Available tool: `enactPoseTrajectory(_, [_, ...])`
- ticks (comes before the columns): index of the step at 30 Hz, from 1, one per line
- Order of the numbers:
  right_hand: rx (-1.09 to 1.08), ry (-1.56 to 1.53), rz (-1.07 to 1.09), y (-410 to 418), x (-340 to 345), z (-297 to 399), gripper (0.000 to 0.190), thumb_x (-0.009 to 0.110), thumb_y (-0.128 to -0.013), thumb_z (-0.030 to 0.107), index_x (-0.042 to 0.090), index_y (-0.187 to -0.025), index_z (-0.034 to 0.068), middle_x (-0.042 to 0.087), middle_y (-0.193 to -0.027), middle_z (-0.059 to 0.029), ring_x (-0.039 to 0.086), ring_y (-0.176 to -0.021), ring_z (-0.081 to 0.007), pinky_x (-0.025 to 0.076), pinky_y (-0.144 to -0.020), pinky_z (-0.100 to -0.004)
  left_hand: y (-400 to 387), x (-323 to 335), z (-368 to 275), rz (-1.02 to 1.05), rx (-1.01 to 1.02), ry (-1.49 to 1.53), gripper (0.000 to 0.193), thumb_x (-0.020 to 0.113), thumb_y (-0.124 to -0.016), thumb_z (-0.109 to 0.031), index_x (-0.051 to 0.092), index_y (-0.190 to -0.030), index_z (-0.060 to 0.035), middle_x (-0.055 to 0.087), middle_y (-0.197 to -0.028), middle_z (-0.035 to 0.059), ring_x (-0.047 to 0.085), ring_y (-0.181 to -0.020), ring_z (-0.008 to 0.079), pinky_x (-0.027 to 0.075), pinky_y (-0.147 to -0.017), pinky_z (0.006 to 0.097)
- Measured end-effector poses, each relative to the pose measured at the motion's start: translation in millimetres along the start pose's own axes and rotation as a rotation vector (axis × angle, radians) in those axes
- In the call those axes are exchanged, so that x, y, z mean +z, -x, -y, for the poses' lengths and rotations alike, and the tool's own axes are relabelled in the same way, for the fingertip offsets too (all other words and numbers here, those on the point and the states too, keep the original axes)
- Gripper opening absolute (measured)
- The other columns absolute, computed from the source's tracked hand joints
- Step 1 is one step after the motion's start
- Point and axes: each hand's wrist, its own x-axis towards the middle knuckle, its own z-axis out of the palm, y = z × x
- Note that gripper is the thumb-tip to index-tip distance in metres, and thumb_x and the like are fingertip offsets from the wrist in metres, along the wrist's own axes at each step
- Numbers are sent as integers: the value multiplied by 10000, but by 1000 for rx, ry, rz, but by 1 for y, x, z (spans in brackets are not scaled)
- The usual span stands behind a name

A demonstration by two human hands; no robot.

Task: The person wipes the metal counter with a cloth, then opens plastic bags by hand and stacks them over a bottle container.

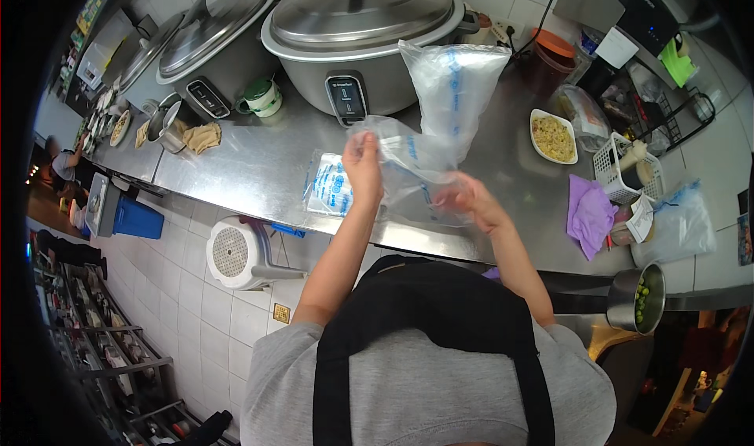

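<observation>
A clear plastic bag with blue print (412, 163) is held up over the steel counter's front edge. My left hand (364, 166) grips its upper left part, fingers pinched on the film. At the bag's lower right is my right hand (468, 201), partly behind or inside the film; whether its fingers close on the bag I cannot tell. Just left of my left hand lies a flat pack of folded bags with blue print (331, 185). Behind the bag, a tall filled plastic bag, whitish with a blue stripe (456, 92), stands near the large rice cooker (365, 51).
Along the back are more lidded cookers (215, 33) and a green and white mug (262, 98). To the right sit a bowl of fried rice (552, 136), a purple cloth (589, 216), a white basket (612, 178) and a pot of limes (624, 301). A white stool (232, 251) stands below left.
</observation>
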Motion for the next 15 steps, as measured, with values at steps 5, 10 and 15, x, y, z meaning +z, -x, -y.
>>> enactPoseTrajectory(5, [126, 203, -123, -6, 0, -34, 286, 659, -779, 97, 589, -1031, -18, 649, -858, -88, 615, -790, -148, 481, -745, -266, -42, -42, 28, -297, -1, 172, 117, 566, -876, -139, 579, -897, -24, 568, -781, -2, 494, -686, 73, 401, -616, 207])
enactPoseTrajectory(10, [164, 90, -322, -15, -3, -43, 132, 657, -779, 74, 633, -884, -2, 646, -761, -64, 597, -650, -115, 482, -627, -237, -64, -77, 41, -467, 19, 167, 161, 568, -862, -90, 531, -967, 26, 584, -868, 47, 548, -758, 121, 450, -683, 250])
enactPoseTrajectory(15, [70, 199, -315, -19, -5, -23, 107, 674, -771, 109, 612, -755, 22, 613, -675, -33, 555, -588, -91, 452, -552, -231, -64, -101, 30, -475, 444, -619, 362, 636, -787, -116, 497, -1081, 43, 567, -1026, 151, 544, -944, 243, 418, -836, 339])
